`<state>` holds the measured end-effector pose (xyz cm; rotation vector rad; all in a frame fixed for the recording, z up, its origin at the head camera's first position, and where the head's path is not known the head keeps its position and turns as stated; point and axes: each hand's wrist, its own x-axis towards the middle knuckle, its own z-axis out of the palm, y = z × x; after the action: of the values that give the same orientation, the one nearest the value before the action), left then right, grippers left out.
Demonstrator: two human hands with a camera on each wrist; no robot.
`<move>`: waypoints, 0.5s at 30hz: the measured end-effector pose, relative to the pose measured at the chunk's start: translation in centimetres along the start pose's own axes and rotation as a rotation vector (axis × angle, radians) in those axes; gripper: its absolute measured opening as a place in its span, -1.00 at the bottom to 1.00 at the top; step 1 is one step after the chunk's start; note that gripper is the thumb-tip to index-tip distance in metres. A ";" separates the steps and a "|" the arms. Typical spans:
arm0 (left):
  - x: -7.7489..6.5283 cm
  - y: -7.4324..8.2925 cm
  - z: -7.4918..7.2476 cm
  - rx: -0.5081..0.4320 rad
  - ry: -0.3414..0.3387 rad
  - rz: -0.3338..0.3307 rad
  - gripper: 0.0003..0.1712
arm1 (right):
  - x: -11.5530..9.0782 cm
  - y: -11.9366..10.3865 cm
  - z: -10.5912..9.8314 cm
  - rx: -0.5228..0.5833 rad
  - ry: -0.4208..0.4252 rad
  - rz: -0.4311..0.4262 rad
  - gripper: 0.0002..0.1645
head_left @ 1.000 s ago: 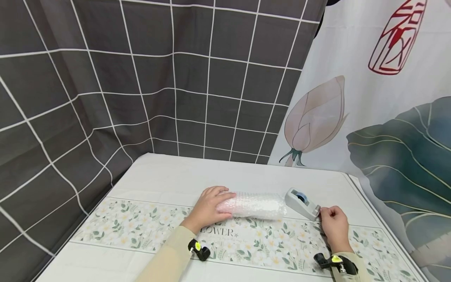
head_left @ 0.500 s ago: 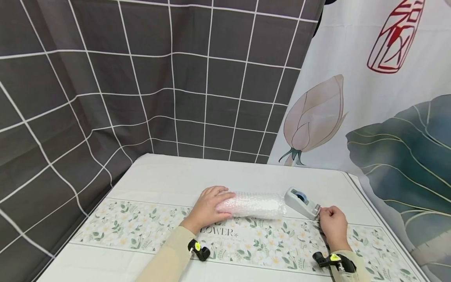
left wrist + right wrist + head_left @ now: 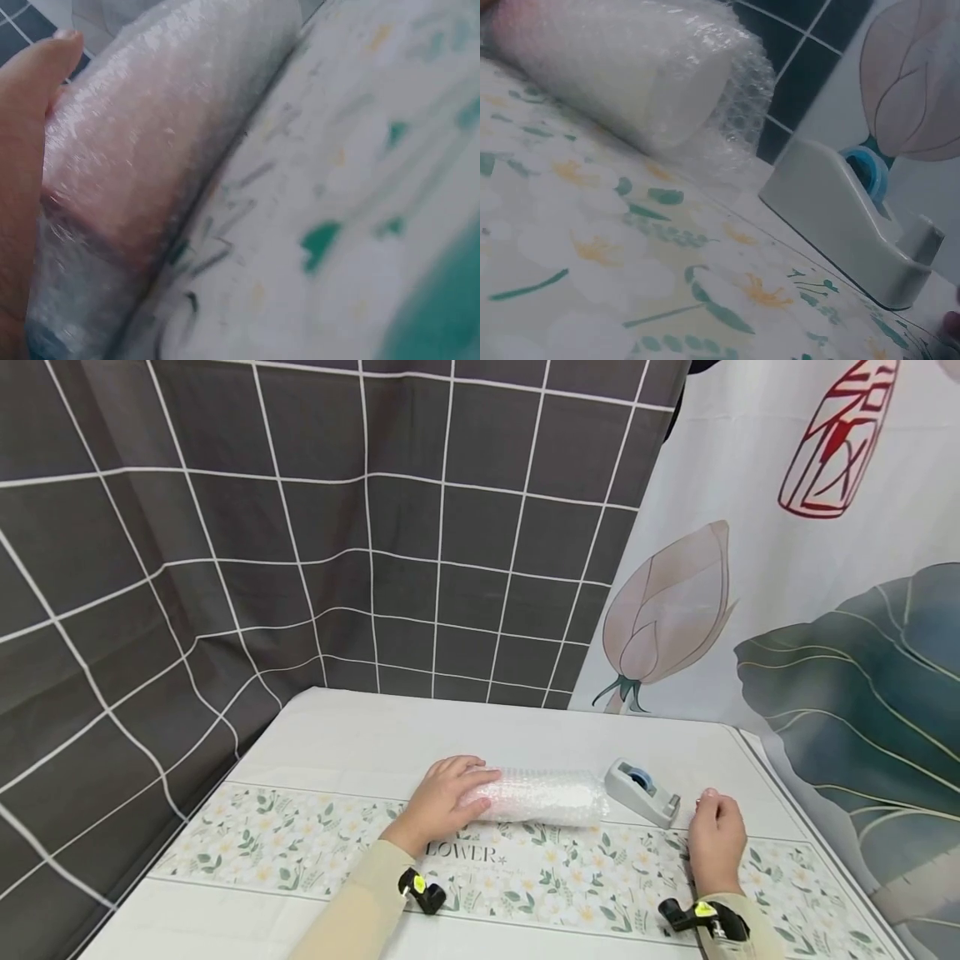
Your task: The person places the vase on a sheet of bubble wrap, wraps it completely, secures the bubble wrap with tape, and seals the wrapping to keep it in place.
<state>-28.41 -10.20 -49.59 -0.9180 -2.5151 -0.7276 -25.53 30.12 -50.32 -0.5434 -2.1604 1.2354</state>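
Observation:
A cylinder in bubble wrap [image 3: 543, 795], pinkish toward its left part, lies sideways on the table. My left hand [image 3: 442, 802] holds its left end, fingers over the top and thumb along the near side. The wrap also fills the upper left of the left wrist view. Right of it stands a grey-white tape dispenser [image 3: 643, 795] with a blue-cored roll of tape [image 3: 866, 174]. My right hand [image 3: 717, 839] is just right of the dispenser's cutter, apart from it, thumb and forefinger pinched on a small shiny bit of tape [image 3: 698, 802], mostly hidden by the fingers.
The white tablecloth [image 3: 375, 727] has a flower-printed band [image 3: 300, 835] across it. A dark gridded curtain [image 3: 405, 593] hangs behind and at the left, and a white lotus-print curtain [image 3: 667, 610] at the right. The table's right edge runs close to my right hand.
My right hand has come away from the dispenser's cutter, slightly right and up, with the tape pinched. My left thumb has shifted up a little on the bubble wrap. The dispenser stays put.

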 end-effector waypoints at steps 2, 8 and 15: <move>0.1 0.3 -0.3 0.006 -0.004 -0.010 -0.52 | -0.2 -0.3 0.3 -0.022 0.053 -0.098 -0.46; 0.7 2.0 -1.2 0.148 0.006 -0.048 -0.55 | -1.7 -1.4 1.9 0.062 0.141 -0.428 -0.86; 1.2 3.7 0.2 0.336 0.249 0.046 -0.72 | -5.1 -3.7 4.6 0.266 0.066 -0.711 -0.92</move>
<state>-26.77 -7.05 -47.94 -0.7163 -2.2928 -0.3618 -25.00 22.39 -50.39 0.2803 -1.8350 1.0412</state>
